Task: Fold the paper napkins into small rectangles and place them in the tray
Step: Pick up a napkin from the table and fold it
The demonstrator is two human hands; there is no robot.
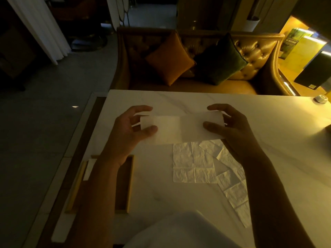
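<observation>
Above the white table I hold a white paper napkin (180, 128) stretched out as a long strip. My left hand (129, 129) pinches its left end and my right hand (231, 127) pinches its right end. Below it, an unfolded creased napkin (193, 163) lies flat on the table, with more loose napkins (234, 187) spread under my right forearm. The wooden tray (130, 183) sits at the table's left edge, largely hidden by my left forearm; a small white piece (87, 169) shows at its left side.
The white marble table (179, 101) ends at left over a dark floor. A gold sofa with an orange cushion (170, 58) and a green cushion (222, 59) stands behind it. A small round white object (321, 99) sits at the far right. White cloth (182, 231) covers my lap.
</observation>
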